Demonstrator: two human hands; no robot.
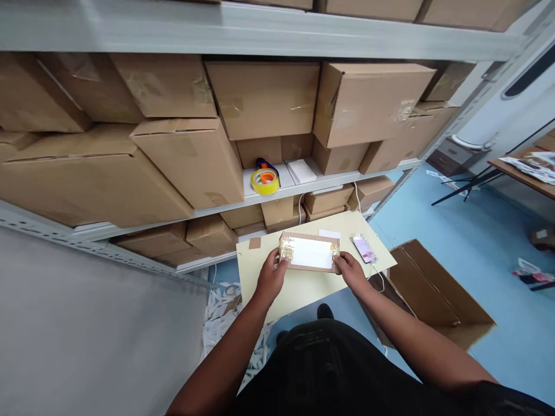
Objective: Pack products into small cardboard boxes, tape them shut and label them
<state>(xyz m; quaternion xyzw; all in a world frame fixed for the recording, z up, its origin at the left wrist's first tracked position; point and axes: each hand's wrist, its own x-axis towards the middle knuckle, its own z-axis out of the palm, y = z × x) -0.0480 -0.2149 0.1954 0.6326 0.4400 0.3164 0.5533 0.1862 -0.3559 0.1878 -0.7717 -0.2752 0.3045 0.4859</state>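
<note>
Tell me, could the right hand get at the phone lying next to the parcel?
Probably yes. The phone lies on the table just beyond the right hand, with nothing between them. But that hand grips the end of the parcel and would have to let go first.

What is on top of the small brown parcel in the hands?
On the parcel lies a white label over most of its top; shiny tape wraps both ends. The left hand and right hand cover its near corners.

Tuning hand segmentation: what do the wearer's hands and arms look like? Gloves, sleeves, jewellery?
Left hand and right hand bare, no gloves. Left forearm and right forearm uncovered, no sleeves. No watch, ring or band visible. Black garment on the body.
</note>
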